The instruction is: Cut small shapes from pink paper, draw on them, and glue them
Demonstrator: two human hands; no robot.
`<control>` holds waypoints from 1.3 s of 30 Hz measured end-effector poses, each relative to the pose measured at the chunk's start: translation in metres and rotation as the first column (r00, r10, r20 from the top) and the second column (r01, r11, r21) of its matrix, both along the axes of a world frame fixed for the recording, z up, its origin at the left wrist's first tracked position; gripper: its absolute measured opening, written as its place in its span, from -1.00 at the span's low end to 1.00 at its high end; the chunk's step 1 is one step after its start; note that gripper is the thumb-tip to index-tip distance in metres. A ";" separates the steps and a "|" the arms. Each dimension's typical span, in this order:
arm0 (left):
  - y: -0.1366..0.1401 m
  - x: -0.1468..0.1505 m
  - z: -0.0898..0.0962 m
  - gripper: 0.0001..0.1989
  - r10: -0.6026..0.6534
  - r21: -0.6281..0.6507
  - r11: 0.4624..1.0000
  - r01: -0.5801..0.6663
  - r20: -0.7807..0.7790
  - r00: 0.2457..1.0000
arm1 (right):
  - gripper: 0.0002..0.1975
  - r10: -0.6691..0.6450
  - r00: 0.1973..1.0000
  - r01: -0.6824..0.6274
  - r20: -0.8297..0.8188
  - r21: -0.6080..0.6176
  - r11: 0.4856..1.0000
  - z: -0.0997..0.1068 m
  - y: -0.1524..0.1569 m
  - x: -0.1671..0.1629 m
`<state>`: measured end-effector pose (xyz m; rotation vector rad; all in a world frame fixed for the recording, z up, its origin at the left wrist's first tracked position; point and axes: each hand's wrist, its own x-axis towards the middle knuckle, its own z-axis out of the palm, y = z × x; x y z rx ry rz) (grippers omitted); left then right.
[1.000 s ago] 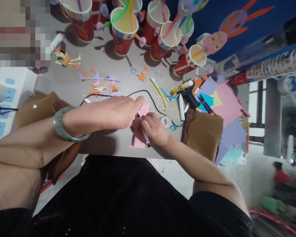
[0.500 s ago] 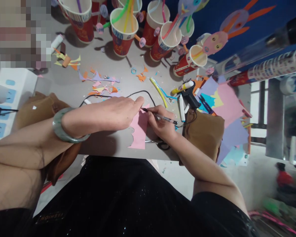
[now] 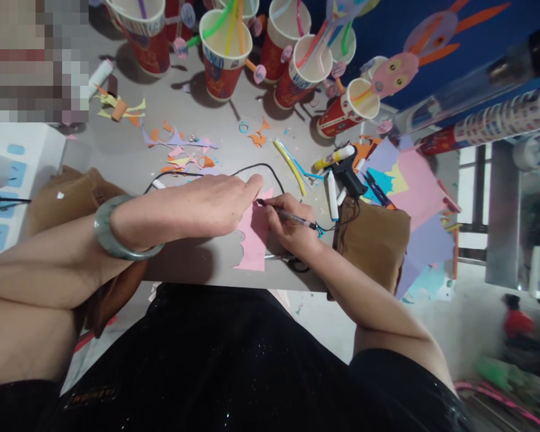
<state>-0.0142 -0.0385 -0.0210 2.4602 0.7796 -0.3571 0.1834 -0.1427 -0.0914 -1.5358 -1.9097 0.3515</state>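
Note:
A sheet of pink paper [image 3: 253,240] with a scalloped left edge lies at the table's front. My left hand [image 3: 207,204], a jade-coloured bangle on its wrist, presses down over the paper's upper part; its fingers are bent together, their tips partly hidden. My right hand [image 3: 294,222] is closed in a writing grip on a pen [image 3: 292,217], its dark tip at the paper close beside my left fingertips. Scissors [image 3: 297,264] lie under my right wrist, mostly covered.
Red paper cups [image 3: 225,57] with straws and paper faces stand at the back. Paper scraps [image 3: 184,150] litter the left. A glue gun [image 3: 348,174], markers [image 3: 332,195] and coloured sheets [image 3: 423,186] lie right, beside a brown cloth-covered block [image 3: 373,240]. A black cable [image 3: 270,171] curves behind my hands.
The pen has tilted slightly, its back end lower, and its tip has shifted a little down and left. My left hand stays nearly still on the paper.

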 end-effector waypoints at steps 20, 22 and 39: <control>-0.056 -0.003 -0.012 -0.51 -0.238 0.396 0.901 0.179 0.105 0.965 | -0.91 0.055 0.955 -0.162 -0.290 -0.361 0.919 0.042 0.079 0.016; -0.064 0.001 -0.018 -0.48 -0.223 0.393 0.901 0.183 0.059 0.973 | -0.90 0.175 0.953 -0.265 -0.247 -0.407 0.874 0.045 0.094 0.014; -0.064 0.014 -0.012 -0.62 -0.107 0.258 0.961 0.102 0.007 0.994 | -0.90 0.492 0.865 -0.435 -0.097 -0.633 0.640 0.044 0.138 -0.005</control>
